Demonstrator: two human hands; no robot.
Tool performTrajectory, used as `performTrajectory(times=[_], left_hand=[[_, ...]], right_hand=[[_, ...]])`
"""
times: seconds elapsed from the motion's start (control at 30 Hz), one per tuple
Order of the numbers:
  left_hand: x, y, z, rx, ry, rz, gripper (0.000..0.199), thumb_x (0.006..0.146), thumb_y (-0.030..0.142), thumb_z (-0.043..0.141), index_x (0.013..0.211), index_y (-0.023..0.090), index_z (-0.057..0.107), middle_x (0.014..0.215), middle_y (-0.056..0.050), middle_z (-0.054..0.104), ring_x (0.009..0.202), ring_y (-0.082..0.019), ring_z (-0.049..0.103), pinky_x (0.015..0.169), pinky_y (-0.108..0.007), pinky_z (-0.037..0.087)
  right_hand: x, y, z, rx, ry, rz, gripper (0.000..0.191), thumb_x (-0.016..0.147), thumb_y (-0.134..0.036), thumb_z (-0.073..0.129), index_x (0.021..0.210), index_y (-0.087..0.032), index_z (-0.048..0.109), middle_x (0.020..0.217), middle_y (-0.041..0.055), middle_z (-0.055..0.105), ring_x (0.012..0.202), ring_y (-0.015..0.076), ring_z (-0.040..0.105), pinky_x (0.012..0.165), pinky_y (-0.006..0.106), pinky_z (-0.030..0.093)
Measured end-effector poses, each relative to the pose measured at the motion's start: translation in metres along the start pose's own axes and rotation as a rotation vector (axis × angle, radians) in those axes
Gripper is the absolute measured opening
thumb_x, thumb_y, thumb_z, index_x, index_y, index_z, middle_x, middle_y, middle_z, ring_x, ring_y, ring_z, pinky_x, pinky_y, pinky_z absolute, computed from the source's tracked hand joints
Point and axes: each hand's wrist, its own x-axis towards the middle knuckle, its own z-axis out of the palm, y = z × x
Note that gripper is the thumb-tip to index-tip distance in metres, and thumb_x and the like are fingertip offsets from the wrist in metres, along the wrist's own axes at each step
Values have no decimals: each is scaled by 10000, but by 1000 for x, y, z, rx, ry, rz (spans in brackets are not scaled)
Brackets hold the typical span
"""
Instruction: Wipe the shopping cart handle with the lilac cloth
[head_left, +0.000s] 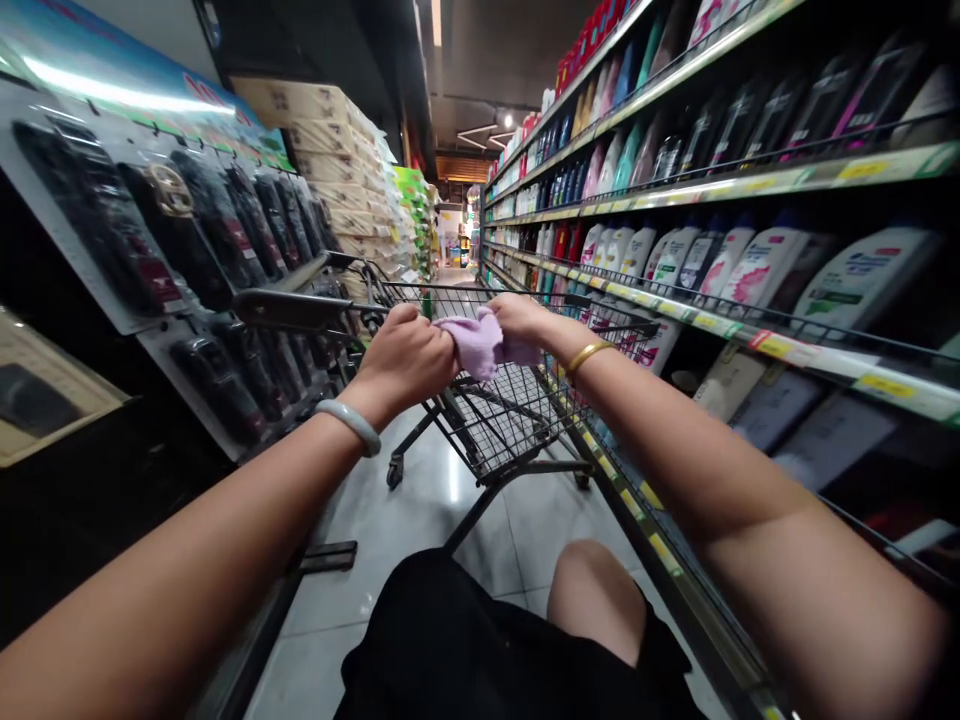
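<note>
Head view: lilac cloth gripped in both hands ahead of the shopping cart.
My left hand (416,352) is closed in a fist on one end of the lilac cloth (478,345); my right hand (517,318) is closed on the other side of it, its fingertips hidden. The cloth lies bunched between the two hands, in line with the shopping cart (487,425); I cannot tell whether it touches the frame. Carded goods (184,235) hang to my left; a shelf (829,365) of bottles (862,285) runs along my right. Step in hand, by my judgement: working the cloth between both grips. Any change of hold would call for easing one hand while the other secures the fabric.
</note>
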Motion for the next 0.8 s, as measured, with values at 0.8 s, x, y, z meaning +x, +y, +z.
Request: performTrajectory(times=[0.8], left_hand=[[-41, -42, 5, -120, -153, -140, 285, 877, 361, 524, 839, 198, 755, 755, -126, 765, 802, -307, 714, 1006, -530, 384]], right_hand=[[-5, -91, -48, -584, 641, -49, 245, 984, -181, 495, 1039, -114, 725, 1128, 181, 754, 1121, 303, 691, 923, 372, 488]])
